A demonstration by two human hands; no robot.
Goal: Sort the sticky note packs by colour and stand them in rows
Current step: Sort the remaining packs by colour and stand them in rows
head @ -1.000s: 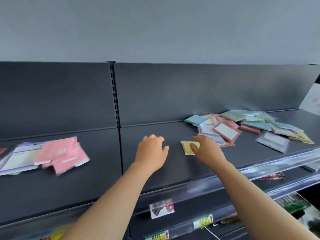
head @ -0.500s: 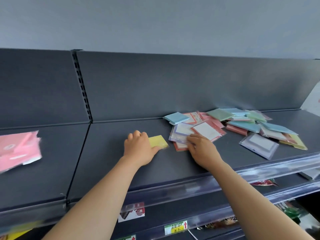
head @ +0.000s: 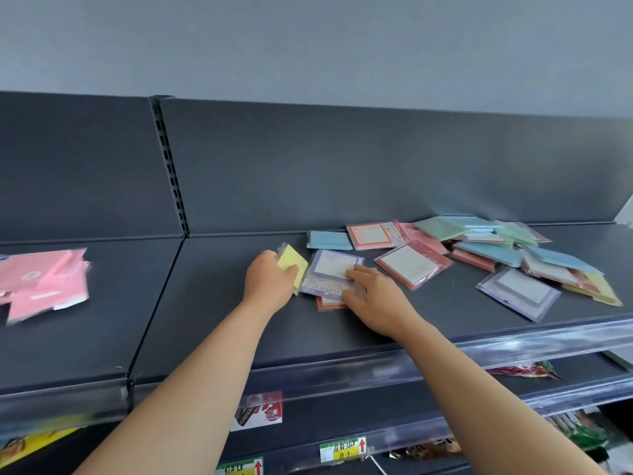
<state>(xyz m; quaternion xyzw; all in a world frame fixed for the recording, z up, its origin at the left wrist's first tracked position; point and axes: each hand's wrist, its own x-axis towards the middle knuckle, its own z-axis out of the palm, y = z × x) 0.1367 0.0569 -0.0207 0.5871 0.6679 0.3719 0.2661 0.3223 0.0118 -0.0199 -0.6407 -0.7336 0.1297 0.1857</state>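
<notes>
Grey shelf [head: 212, 320] — left hand [head: 269, 282] grips one yellow pack [head: 292, 261].

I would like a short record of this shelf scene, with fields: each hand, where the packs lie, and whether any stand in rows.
left hand: grips a yellow pack, held tilted
right hand: fingers rest on a purple-bordered pack
pink packs: loose heap, lying flat, left bay of the shelf
mixed pile: blue, green, red, purple, yellow packs, overlapping, right of both hands
rows: no pack stands yet
</notes>
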